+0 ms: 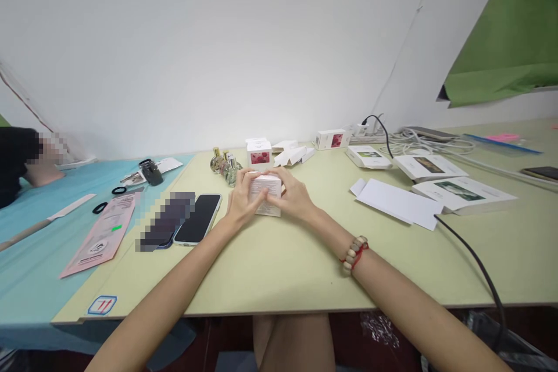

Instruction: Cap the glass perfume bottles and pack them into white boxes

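Note:
A small white box (271, 187) with printed text on its near side stands upright on the yellow table, between both hands. My left hand (242, 197) wraps its left side, thumb across the printed face. From the right, my right hand (294, 193) grips it too, fingers over the top edge and thumb at the front. Just behind the left hand are several small glass bottles (231, 171) with gold and silver caps. White boxes with a red flower picture (260, 155) stand beyond the held box, and folded white cartons (291, 154) lie beside them.
Two phones, one a dark phone (201, 218), lie left of my arm. A pink packet (102, 235), a knife (70, 207) and a black jar (150, 172) are farther left. White flattened cartons (396, 200), a black cable (477, 261) and a power strip (366, 138) occupy the right.

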Demonstrator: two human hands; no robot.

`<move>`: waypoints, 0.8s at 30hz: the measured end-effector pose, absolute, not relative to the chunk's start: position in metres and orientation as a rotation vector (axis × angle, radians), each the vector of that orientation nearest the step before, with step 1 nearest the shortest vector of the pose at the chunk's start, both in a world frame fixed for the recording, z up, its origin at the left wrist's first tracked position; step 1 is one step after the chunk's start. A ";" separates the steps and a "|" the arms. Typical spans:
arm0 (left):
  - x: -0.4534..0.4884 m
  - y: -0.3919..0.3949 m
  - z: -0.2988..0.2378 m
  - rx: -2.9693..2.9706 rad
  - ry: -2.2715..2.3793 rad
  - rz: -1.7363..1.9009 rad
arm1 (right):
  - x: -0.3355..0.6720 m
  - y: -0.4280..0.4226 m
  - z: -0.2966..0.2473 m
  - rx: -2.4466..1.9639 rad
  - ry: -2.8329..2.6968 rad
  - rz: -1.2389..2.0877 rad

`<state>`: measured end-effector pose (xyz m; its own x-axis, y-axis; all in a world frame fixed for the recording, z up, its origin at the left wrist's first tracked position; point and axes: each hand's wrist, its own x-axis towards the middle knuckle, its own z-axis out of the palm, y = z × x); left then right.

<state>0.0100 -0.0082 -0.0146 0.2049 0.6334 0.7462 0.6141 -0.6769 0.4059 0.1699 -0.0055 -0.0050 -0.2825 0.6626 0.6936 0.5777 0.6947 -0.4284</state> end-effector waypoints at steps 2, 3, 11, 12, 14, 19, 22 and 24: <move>0.011 -0.010 -0.014 2.436 1.306 1.429 | 0.172 -0.005 -0.005 -1.042 -1.956 0.003; 0.012 -0.011 -0.015 2.440 1.315 1.392 | 0.172 -0.005 -0.005 -1.092 -1.929 -0.052; 0.034 -0.026 -0.029 2.284 1.297 1.073 | 0.175 -0.008 0.000 -1.096 -1.683 0.138; 0.036 -0.026 -0.031 2.247 1.319 1.061 | 0.174 -0.009 0.000 -1.077 -1.688 0.212; 0.036 -0.022 -0.034 2.177 1.380 1.085 | 0.171 -0.009 -0.002 -1.087 -1.699 0.303; 0.025 -0.001 -0.042 2.065 1.334 1.233 | 0.174 0.005 -0.018 -1.243 -1.683 0.344; 0.018 0.008 -0.044 2.048 1.346 1.279 | 0.180 0.018 -0.032 -1.307 -1.797 0.461; 0.015 0.009 -0.045 2.117 1.415 1.281 | 0.182 0.025 -0.040 -1.327 -1.843 0.502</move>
